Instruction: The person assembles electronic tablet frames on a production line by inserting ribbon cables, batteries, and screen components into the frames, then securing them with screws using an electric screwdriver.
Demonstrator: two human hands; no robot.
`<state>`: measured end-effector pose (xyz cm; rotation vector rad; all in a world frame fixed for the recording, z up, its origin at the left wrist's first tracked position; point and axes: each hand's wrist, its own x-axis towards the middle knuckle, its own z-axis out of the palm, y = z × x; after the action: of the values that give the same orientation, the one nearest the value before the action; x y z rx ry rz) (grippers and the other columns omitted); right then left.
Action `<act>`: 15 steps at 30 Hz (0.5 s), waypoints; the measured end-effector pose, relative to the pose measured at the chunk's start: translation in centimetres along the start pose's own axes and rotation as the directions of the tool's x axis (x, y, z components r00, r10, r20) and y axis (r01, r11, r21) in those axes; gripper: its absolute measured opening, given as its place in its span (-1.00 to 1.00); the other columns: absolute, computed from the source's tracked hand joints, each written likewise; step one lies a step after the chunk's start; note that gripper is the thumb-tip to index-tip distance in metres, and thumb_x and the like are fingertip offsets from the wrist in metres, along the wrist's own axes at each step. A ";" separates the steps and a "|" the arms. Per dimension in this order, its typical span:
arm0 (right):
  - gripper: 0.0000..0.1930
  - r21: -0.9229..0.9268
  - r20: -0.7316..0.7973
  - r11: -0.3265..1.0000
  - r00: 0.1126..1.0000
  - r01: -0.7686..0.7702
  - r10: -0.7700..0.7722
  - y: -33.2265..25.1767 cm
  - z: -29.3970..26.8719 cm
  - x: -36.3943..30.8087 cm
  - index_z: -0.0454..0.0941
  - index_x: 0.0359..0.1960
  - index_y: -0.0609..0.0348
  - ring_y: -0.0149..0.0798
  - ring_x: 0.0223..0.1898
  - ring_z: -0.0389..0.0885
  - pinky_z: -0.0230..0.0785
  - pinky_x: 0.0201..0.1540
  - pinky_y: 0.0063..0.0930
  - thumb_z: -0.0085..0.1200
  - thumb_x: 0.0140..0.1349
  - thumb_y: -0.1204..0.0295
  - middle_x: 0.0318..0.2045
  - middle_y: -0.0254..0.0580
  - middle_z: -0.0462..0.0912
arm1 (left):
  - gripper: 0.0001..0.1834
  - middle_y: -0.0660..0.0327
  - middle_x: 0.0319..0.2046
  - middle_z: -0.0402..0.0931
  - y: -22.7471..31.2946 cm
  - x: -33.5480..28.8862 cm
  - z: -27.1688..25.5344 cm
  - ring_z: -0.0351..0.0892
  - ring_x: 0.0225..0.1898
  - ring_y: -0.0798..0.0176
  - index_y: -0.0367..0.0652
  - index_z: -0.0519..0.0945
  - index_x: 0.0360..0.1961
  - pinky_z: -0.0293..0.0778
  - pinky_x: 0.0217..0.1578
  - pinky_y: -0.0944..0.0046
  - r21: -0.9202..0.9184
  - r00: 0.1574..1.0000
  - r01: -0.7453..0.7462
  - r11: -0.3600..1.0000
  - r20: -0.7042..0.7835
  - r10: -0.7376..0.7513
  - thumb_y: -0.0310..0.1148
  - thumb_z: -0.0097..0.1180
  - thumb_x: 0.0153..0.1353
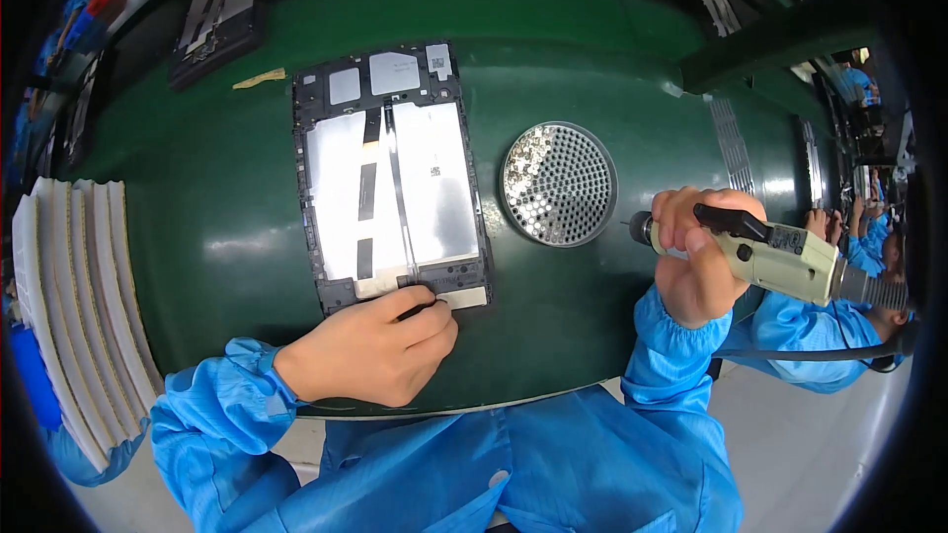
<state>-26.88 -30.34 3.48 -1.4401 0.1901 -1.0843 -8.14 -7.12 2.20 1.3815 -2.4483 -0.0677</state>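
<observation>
Screwdriver (790,262), a pale green powered one, sits in the right hand (703,257), whose fingers wrap firmly round its body. Its bit points toward nine o'clock, just beside a round perforated tray (561,244) and apart from it; the tray lies toward ten o'clock from the tip. Small bright screws (533,153) gather on the tray's left part, from about eight to twelve o'clock.

The open tablet-like chassis (434,207) lies flat on the green table (227,257), at nine o'clock from the tray, its silver plate facing up. The left hand (380,345) rests at its six o'clock edge with fingers curled; whether they pinch anything or only press, I cannot tell.

The step in hand looks like taking up a screw for the chassis. To do it well, one would meet the screw head squarely, bit upright over its hole rather than slanted toward nine o'clock, and lift gently so that neighbours stay put. The left hand would best steady the frame by its edge, fingers clear of the black ribbon cable (398,168) running from twelve to six o'clock. A loose screw dropped on that plate could scratch it.
</observation>
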 end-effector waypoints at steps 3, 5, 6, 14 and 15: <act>-0.67 -0.028 0.012 1.000 1.000 0.000 0.000 0.2 0.1 0.1 0.36 -0.10 0.23 -0.29 -0.57 0.41 0.30 -0.44 -0.35 0.03 0.04 0.64 -0.59 -0.15 0.43 | -0.76 0.07 -0.27 0.52 -0.7 -0.2 -0.2 0.47 -0.16 0.08 -0.38 0.61 -0.48 0.42 0.01 0.15 -0.023 0.999 -0.034 0.999 -0.015 0.034 -0.41 0.11 -0.19; -0.66 -0.045 0.022 0.999 1.000 0.003 -0.002 0.3 0.2 0.3 0.36 -0.09 0.21 -0.27 -0.57 0.41 0.29 -0.42 -0.31 0.07 0.06 0.58 -0.60 -0.16 0.43 | -0.75 0.06 -0.28 0.52 -0.7 -0.3 0.0 0.48 -0.16 0.07 -0.39 0.61 -0.47 0.44 -0.01 0.17 -0.064 0.998 -0.003 0.998 -0.058 -0.001 -0.41 0.12 -0.19; -0.66 -0.051 0.026 0.999 1.000 -0.006 0.008 0.2 0.2 0.4 0.36 -0.09 0.21 -0.27 -0.57 0.41 0.29 -0.42 -0.31 0.07 0.06 0.58 -0.60 -0.16 0.43 | -0.74 0.06 -0.28 0.52 -0.7 -0.2 0.0 0.49 -0.17 0.06 -0.40 0.61 -0.47 0.45 -0.02 0.18 -0.096 0.995 0.020 0.995 -0.098 -0.030 -0.41 0.12 -0.19; -0.67 -0.073 0.056 0.997 0.998 -0.024 0.028 0.4 0.3 0.7 0.38 -0.10 0.18 -0.26 -0.59 0.41 0.26 -0.41 -0.27 0.06 0.06 0.54 -0.61 -0.21 0.41 | -0.84 0.02 -0.25 0.57 -2.1 -0.5 -0.9 0.55 -0.14 0.03 -0.33 0.63 -0.41 0.50 -0.03 0.16 -0.145 0.999 -0.037 0.989 0.004 0.038 -0.50 0.17 -0.05; -0.67 -0.072 0.046 0.997 0.998 -0.030 0.034 0.4 0.3 0.7 0.38 -0.09 0.18 -0.26 -0.59 0.41 0.26 -0.40 -0.26 0.05 0.05 0.54 -0.61 -0.21 0.42 | -0.85 0.02 -0.25 0.57 -2.1 -0.6 -0.8 0.56 -0.15 0.03 -0.34 0.63 -0.41 0.51 -0.04 0.15 -0.127 0.998 -0.058 0.990 0.021 0.061 -0.50 0.16 -0.05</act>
<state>-26.13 -30.69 3.57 -1.5204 0.2191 -1.0249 -5.87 -7.64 2.43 1.2601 -2.4570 -0.2235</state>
